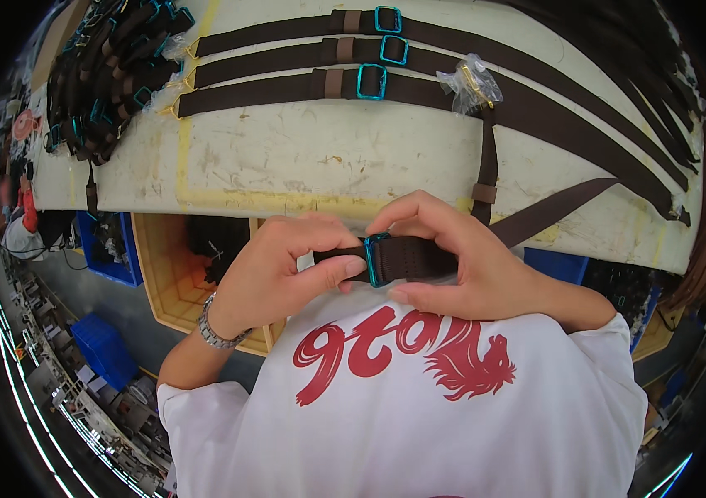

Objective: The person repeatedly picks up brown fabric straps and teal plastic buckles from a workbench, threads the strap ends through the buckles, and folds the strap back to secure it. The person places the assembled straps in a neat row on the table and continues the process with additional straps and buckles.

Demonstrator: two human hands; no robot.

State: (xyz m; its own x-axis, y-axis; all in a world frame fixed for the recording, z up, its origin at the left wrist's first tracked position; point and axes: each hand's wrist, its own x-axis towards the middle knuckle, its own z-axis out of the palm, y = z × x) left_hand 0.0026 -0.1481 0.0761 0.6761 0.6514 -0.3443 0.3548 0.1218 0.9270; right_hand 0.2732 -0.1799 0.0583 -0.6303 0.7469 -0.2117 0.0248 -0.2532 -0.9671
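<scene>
At the table's near edge, close to my body, I hold a dark brown webbing strap (416, 258) with a blue metal slide buckle (371, 260). My left hand (274, 259) is closed, thumb and fingers pinching the strap just left of the buckle. My right hand (479, 264) curls round the strap on the other side, with its index finger bent over the buckle's top and its thumb below. A tail of brown strap (556, 213) runs from behind the right hand up onto the table. Another strap piece with a brown loop (484, 193) hangs over the edge above it.
Three straps with blue buckles (372, 82) lie side by side across the table (270, 158). A plastic-wrapped gold clasp (473, 84) rests on the nearest. Many more straps (112, 75) are heaped far left. Below stand a wooden crate (166, 270) and blue bins (104, 353).
</scene>
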